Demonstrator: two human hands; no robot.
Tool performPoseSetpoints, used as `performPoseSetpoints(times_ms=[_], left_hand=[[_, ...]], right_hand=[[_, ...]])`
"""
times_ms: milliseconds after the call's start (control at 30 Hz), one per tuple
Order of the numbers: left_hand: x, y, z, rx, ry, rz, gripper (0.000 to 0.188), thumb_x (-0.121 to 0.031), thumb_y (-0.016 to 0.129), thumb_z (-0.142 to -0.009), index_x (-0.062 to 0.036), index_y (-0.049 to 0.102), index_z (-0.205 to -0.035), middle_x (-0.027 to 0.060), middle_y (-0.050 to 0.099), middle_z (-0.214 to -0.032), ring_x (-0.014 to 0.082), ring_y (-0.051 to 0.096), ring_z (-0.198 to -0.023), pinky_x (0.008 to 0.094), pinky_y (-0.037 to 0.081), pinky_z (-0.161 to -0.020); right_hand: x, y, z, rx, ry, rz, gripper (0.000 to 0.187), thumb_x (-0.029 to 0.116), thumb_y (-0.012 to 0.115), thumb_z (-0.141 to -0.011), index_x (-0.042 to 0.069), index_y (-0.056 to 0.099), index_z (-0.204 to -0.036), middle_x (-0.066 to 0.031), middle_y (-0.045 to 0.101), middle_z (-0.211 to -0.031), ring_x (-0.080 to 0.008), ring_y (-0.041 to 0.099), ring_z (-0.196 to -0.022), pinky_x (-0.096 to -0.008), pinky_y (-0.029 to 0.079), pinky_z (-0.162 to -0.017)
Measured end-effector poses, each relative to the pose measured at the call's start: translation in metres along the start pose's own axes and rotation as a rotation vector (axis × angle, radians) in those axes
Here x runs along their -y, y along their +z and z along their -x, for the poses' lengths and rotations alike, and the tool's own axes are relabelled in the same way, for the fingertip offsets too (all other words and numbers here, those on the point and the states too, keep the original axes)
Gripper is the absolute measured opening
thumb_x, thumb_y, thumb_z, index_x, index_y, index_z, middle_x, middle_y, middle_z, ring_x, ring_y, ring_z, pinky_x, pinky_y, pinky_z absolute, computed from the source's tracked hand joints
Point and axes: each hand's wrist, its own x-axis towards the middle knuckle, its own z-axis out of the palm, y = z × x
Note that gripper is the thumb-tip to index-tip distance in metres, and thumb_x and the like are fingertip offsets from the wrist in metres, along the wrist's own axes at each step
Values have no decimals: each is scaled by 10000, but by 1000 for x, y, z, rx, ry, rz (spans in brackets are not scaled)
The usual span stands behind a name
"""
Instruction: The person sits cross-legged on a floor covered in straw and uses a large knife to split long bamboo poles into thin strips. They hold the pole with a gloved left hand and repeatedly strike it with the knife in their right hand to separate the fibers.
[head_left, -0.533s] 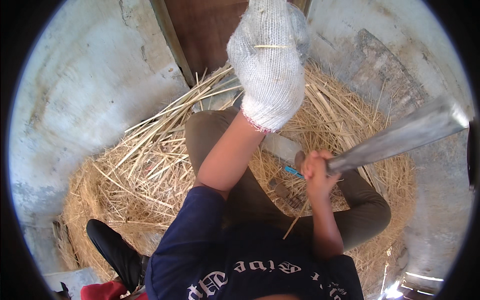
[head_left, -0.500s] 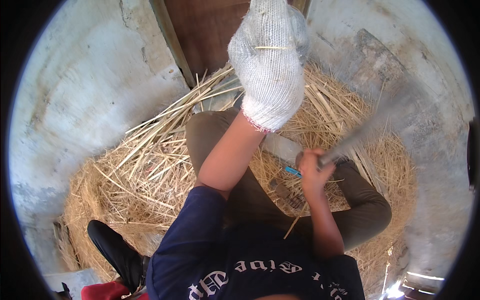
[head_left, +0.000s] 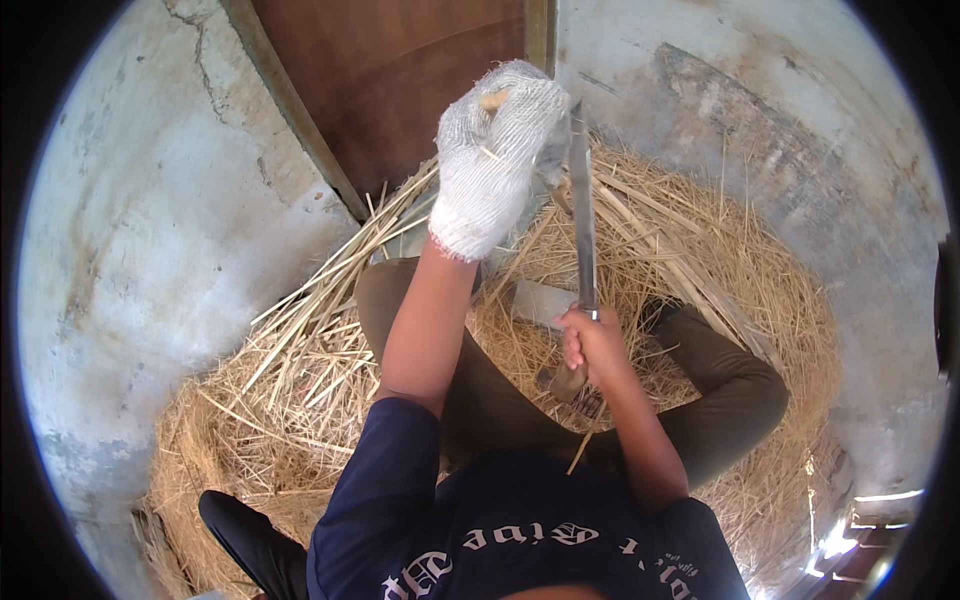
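My right hand [head_left: 594,348], bare, is wrapped round the wooden handle [head_left: 569,381] of a long knife. The steel blade [head_left: 585,225] points away from me, its tip just right of my left glove. My left hand [head_left: 497,160] wears a white knitted glove and is raised in front of me, fingers closed. A tan end of what looks like a bamboo stick [head_left: 492,101] shows among the gloved fingers; most of it is hidden. A thin sliver lies across the glove.
Split bamboo strips [head_left: 660,240] and straw-like shavings [head_left: 300,400] cover the floor around my crossed legs [head_left: 500,375]. A grey block [head_left: 541,302] lies between my knees. Worn walls [head_left: 200,200] curve round, with a brown door [head_left: 400,90] ahead. Someone's dark-clad leg [head_left: 250,540] is at lower left.
The knife has swung from a blurred slant at the right to upright beside the glove. My gloved hand has come lower and a little left, turning at the wrist.
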Motion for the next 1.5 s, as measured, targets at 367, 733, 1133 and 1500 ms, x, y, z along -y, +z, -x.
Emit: performPoseSetpoints(times_ms=[367, 733, 1133, 1500], left_hand=[[27, 10, -3, -100, 87, 176, 196, -227, 678, -1015, -37, 648, -982, -17, 626, -786, 54, 561, -663, 234, 476, -578], [36, -20, 0, -90, 138, -90, 48, -138, 646, -997, -90, 645, -1000, -9, 642, -903, 106, 613, -820, 301, 526, -694], [29, 24, -5, -379, 179, -6, 108, -132, 670, -1006, -46, 644, -946, -43, 576, -791, 37, 508, -671, 229, 426, -553], [29, 0, -7, -206, 94, -18, 147, -145, 617, -1032, -45, 626, -925, -30, 590, -818, 46, 526, -725, 223, 456, -608]], right_hand=[[-48, -41, -54, -325, -94, 646, 157, 56, 653, -877, 19, 574, -746, -10, 465, -535, -138, 425, -408, -311, 349, -405], [-8, -13, -8, 182, 286, -238, 291, 76, 674, -860, 87, 485, -639, 0, 435, -514, -114, 404, -384, -307, 329, -378], [-48, -44, -59, -331, -444, 677, 238, 147, 645, -866, -12, 596, -697, -82, 542, -553, -209, 537, -498, -393, 400, -527], [-7, -30, -22, 414, 418, -326, 287, 108, 655, -879, 93, 475, -655, -5, 450, -503, -132, 412, -394, -325, 357, -412]])
